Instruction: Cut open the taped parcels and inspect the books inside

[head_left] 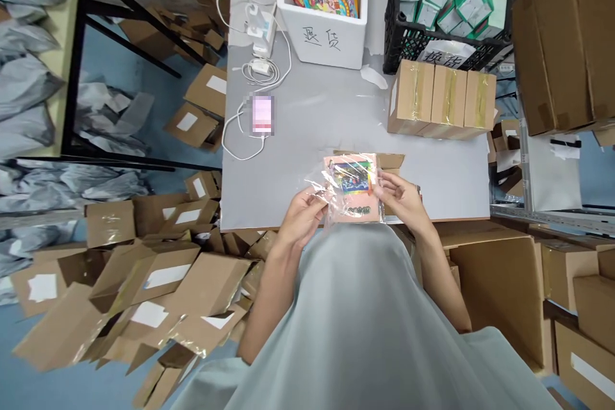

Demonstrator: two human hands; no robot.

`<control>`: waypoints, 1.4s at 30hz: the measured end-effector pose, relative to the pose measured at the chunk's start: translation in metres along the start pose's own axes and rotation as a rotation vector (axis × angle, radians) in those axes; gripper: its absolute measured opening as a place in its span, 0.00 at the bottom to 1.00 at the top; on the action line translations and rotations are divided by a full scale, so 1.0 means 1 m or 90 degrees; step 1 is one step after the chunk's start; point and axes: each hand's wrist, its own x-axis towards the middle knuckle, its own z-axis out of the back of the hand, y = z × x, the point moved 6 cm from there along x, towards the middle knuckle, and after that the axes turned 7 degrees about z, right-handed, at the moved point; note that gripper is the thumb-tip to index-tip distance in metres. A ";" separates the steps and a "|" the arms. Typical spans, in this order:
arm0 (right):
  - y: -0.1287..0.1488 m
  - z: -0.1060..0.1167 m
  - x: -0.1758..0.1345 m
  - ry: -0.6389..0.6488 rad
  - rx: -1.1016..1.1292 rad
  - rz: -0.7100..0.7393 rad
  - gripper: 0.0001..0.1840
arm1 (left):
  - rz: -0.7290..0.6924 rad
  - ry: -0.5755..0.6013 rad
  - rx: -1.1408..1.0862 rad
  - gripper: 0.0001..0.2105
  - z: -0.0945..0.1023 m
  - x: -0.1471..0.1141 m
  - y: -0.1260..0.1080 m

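Note:
Near the front edge of the table I hold a flat pink pack, with a colourful picture on its front, inside a clear plastic bag. It may be a book or a thin box; I cannot tell which. My left hand pinches the loose crinkled plastic at the left side. On the right, my right hand grips the pack's edge between thumb and fingers. Behind the pack, a piece of brown cardboard shows, partly hidden by it.
On the table are a phone on a white cable, a power strip, a white foam box of books, a black crate of green boxes and three taped cartons. Opened cartons crowd the floor at left.

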 end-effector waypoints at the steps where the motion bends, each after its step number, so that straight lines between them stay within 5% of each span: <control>1: 0.003 -0.003 -0.002 -0.002 0.011 0.001 0.30 | 0.009 0.013 0.007 0.20 -0.005 -0.001 0.001; 10: 0.010 0.027 -0.018 -0.112 0.020 0.010 0.24 | 0.006 -0.027 0.019 0.24 -0.001 0.004 -0.010; 14: 0.007 0.042 -0.025 -0.138 0.019 0.000 0.23 | -0.029 0.023 0.064 0.33 -0.003 -0.005 -0.023; 19: 0.002 0.046 -0.030 -0.121 0.035 -0.008 0.23 | -0.091 -0.004 0.220 0.22 -0.009 -0.018 -0.029; 29: -0.011 0.053 -0.035 -0.098 0.026 -0.012 0.26 | -0.103 0.023 0.202 0.19 -0.009 -0.018 -0.024; 35: -0.025 0.049 -0.028 -0.095 0.012 -0.035 0.29 | -0.093 0.012 0.173 0.20 -0.013 -0.020 -0.021; 38: -0.023 0.047 -0.028 -0.197 -0.112 0.006 0.32 | -0.087 0.006 0.148 0.22 -0.023 -0.021 -0.017; 40: -0.012 0.032 -0.032 -0.213 -0.185 0.051 0.29 | -0.083 0.007 0.141 0.22 -0.032 -0.021 -0.013; 42: -0.001 0.003 -0.036 -0.127 -0.182 0.066 0.24 | -0.074 0.009 0.144 0.23 -0.040 -0.020 -0.008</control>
